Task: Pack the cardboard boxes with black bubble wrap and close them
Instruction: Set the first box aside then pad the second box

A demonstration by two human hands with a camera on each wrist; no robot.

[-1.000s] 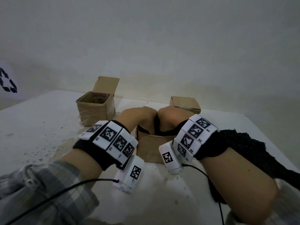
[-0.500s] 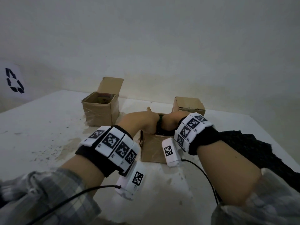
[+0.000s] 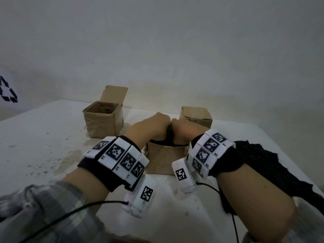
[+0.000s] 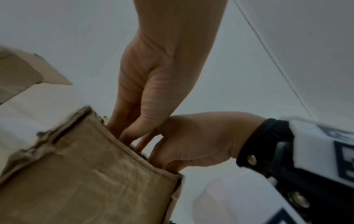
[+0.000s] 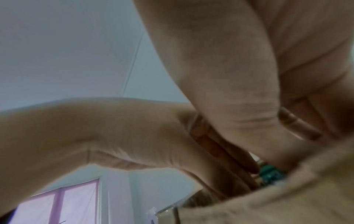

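Observation:
The middle cardboard box [image 3: 164,160] stands open on the white table [image 3: 43,137]. Black bubble wrap [image 3: 166,142] shows at its near rim. My left hand [image 3: 154,125] and right hand [image 3: 182,128] are side by side, touching, both reaching down into the box. In the left wrist view the left hand [image 4: 145,91] has straight fingers going in behind the box wall [image 4: 86,174], next to the right hand [image 4: 201,139]. All fingertips are hidden inside. Something green [image 5: 272,172] lies in the box under the fingers.
An open box [image 3: 103,120] with its flap up stands at the back left. A closed box [image 3: 196,114] sits at the back right. A loose heap of black bubble wrap [image 3: 263,165] lies on the table under my right forearm.
Both hands have gone lower into the middle box and drawn closer together. Less of the black wrap shows above the rim than a second ago.

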